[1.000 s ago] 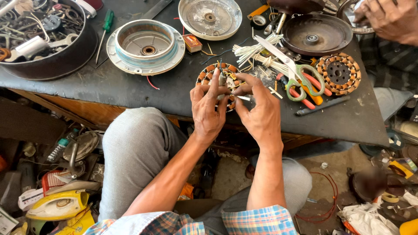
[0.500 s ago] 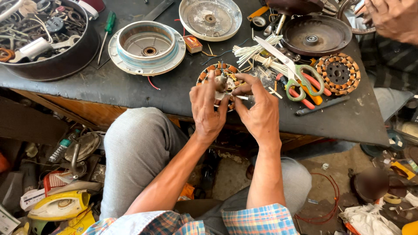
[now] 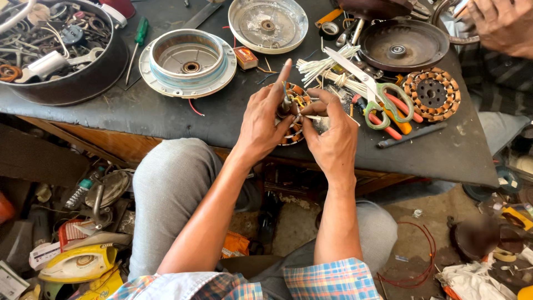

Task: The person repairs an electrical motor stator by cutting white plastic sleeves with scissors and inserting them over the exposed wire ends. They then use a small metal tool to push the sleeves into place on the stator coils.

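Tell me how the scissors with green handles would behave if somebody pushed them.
The scissors lie flat with blades open, so they would probably slide, not roll. They look stiff metal. They rest across white sleeving and would likely drag it along.

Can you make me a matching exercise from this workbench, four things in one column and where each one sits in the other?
Things:
1. green-handled scissors
2. copper-wound round stator
3. green-handled screwdriver
4. small orange box

Places:
A. between the dark bowl and the round grey housing
B. between both hands
C. right of the round grey housing
D. on the white sleeving, right of the hands

Pairs: 1-D, 2-B, 3-A, 4-C
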